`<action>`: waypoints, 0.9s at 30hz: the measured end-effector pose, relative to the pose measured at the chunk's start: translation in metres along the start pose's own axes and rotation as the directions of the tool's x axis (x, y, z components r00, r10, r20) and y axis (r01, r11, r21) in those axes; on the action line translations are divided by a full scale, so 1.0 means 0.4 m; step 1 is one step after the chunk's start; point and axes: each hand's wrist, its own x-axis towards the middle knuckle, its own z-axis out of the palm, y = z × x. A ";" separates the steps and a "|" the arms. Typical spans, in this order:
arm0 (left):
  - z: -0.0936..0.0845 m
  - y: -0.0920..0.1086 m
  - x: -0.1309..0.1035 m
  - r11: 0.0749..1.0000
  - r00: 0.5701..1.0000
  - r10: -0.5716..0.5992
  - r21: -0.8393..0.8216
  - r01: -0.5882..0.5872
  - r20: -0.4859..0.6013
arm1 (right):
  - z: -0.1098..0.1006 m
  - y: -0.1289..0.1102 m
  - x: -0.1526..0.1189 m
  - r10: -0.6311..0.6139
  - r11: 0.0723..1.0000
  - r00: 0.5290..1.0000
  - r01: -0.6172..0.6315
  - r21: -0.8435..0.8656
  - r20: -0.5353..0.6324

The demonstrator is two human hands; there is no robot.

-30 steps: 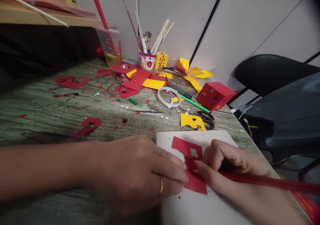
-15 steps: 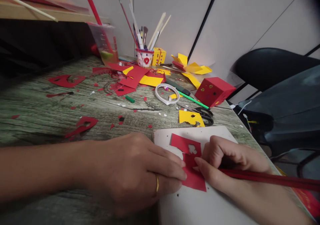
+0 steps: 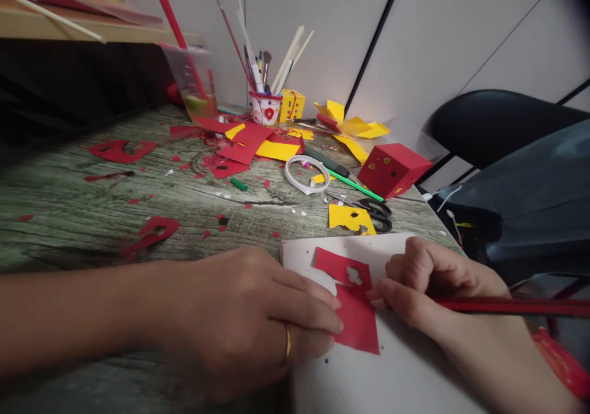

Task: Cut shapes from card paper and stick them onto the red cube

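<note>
A red paper piece (image 3: 357, 319) lies on a white board (image 3: 336, 389). Its upper part has a flower-shaped hole, and a larger bite is cut from its left edge. My left hand (image 3: 258, 316), with a gold ring, rests flat with outstretched fingertips on the paper's left edge, holding nothing. To the right of the paper, my right hand (image 3: 428, 291) is closed around a slim red pencil (image 3: 516, 306) with dark stripes, its rear end pointing right. The pencil's tip is hidden by the fingers, which are close to the paper's right edge.
Beyond the board lie a yellow paper scrap (image 3: 353, 218), black-handled scissors (image 3: 375, 210), a white tape roll (image 3: 288, 174) and a red paper cube (image 3: 394, 169). Red scraps (image 3: 249, 144) are scattered farther back, near a cup of brushes (image 3: 266, 107). A black chair (image 3: 502, 122) stands at right.
My right hand has moved slightly right and up with the pencil, away from the middle of the red paper. My left hand stays in place on the paper.
</note>
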 end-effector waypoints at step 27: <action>0.044 0.052 -0.001 0.975 0.984 -0.155 0.149 0.166 -0.083 | 0.010 -0.002 0.000 -0.110 0.968 0.975 0.149 -0.202 0.190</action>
